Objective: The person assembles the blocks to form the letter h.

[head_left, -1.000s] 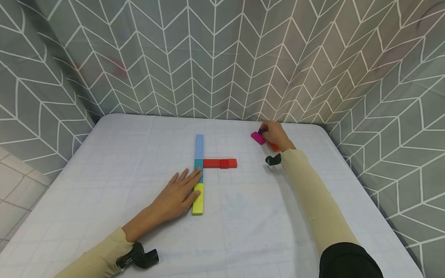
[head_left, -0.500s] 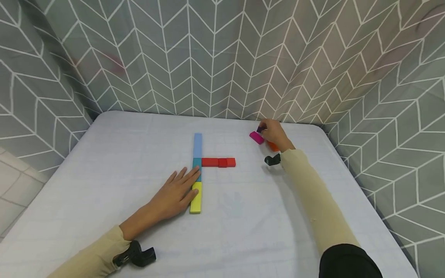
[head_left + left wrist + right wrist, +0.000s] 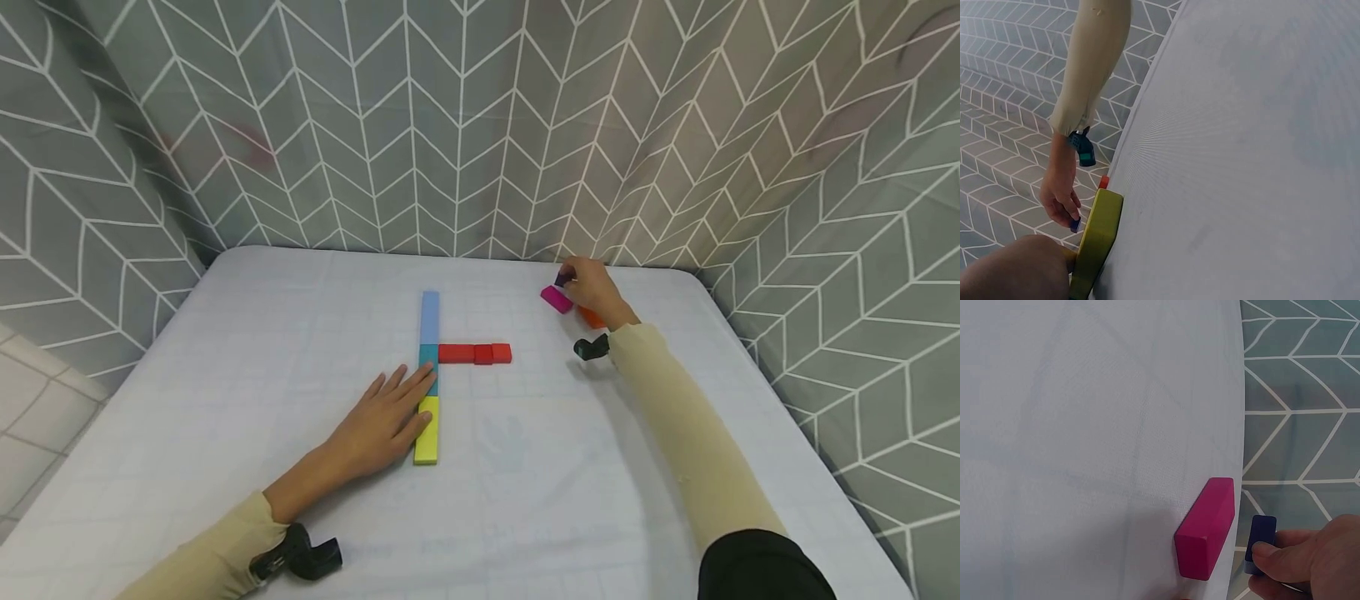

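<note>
The dark blue block [image 3: 1263, 524] seems the likeliest thing to be lost: the right hand [image 3: 596, 292] pinches it between thumb and fingers near the far edge of the bench [image 3: 247, 350], and in the right wrist view it shows against the patterned curtain [image 3: 1297, 425] past that edge. If the pinch slackens there, it could drop over the back. Whether it touches the bench, I cannot tell. The magenta block [image 3: 556, 299] lies just beside that hand and the orange block [image 3: 591, 317] is partly hidden by it, so a low sweep of the knuckles or the black wrist camera [image 3: 591, 347] could knock either askew.

The left hand [image 3: 378, 425] grips nothing; its fingers are spread wide over the teal block [image 3: 428, 355], with the thumb on the yellow block [image 3: 426, 448]. Those two and the light blue block [image 3: 430, 317] make a straight column, which a sideways drag of the palm could break. The red blocks [image 3: 456, 353] run out from the teal one's side (the middle piece looks slightly out of line), unheld, so any shift of the column might open a gap.
</note>
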`<state>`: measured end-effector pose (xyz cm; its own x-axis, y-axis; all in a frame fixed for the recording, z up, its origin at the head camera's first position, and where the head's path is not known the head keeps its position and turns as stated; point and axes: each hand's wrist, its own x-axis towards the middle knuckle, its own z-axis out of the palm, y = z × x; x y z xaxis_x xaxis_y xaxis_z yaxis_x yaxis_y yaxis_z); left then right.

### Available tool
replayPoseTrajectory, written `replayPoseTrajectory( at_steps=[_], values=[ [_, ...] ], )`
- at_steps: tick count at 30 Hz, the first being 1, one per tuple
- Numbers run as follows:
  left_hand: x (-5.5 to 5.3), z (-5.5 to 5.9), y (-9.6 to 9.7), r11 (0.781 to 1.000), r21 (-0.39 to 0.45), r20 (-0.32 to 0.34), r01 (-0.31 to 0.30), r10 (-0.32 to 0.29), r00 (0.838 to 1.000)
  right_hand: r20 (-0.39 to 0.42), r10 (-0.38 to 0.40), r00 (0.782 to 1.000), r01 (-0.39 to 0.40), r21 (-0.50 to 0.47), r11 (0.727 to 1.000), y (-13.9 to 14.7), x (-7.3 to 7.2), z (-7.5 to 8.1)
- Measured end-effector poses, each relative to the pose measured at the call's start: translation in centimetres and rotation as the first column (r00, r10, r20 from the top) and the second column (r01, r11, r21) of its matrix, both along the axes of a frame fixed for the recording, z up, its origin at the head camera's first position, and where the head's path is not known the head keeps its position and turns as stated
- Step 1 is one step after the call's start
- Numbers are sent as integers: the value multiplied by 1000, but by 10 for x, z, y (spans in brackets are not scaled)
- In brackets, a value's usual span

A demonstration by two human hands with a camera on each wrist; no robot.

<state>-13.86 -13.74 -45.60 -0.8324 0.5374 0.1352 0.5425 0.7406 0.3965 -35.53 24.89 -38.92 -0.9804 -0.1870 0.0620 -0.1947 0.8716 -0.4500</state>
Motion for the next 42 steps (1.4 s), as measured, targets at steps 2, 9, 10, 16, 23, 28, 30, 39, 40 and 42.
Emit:
replayPoseTrajectory(
  at_steps=[2, 9, 10, 16, 23, 28, 30, 39, 40, 42],
  values=[
    [0, 0, 0, 1000, -5, 6, -1, 1, 1000, -4, 3, 1000, -3, 1, 1000, -1, 1, 0],
    [0, 1, -1, 1000, 0, -1, -3, 3, 1000, -33, 30, 999, -30, 2, 1000, -2, 2, 1],
    [0, 2, -1, 1000, 2, -4, -2, 2, 1000, -38, 36, 999, -36, 2, 999, -3, 2, 1],
    [-1, 3, -1, 1000, 11, -9, 4, -4, 1000, -53, 47, 997, -47, 9, 999, -3, 4, -1],
    [-2, 1, -1, 1000, 15, -18, 14, -14, 1000, -68, 52, 996, -52, 2, 999, -3, 8, -2],
    [-3, 0, 0, 1000, 16, -21, 15, -14, 1000, -80, 78, 994, -78, -2, 997, -4, 11, 0],
    [-4, -1, 0, 1000, 19, -24, 16, -16, 1000, -93, 90, 992, -91, -6, 996, -4, 12, 1],
    [-5, 1, 0, 1000, 19, -22, 10, -10, 1000, -102, 122, 987, -124, -14, 992, -6, 14, 2],
    [-4, 1, -1, 1000, 18, -20, 11, -10, 1000, -101, 123, 987, -125, -13, 992, -6, 15, 2],
    [-4, 2, -1, 1000, 18, -16, 11, -11, 1000, -98, 124, 987, -126, -18, 992, -7, 18, 3]
  ],
)
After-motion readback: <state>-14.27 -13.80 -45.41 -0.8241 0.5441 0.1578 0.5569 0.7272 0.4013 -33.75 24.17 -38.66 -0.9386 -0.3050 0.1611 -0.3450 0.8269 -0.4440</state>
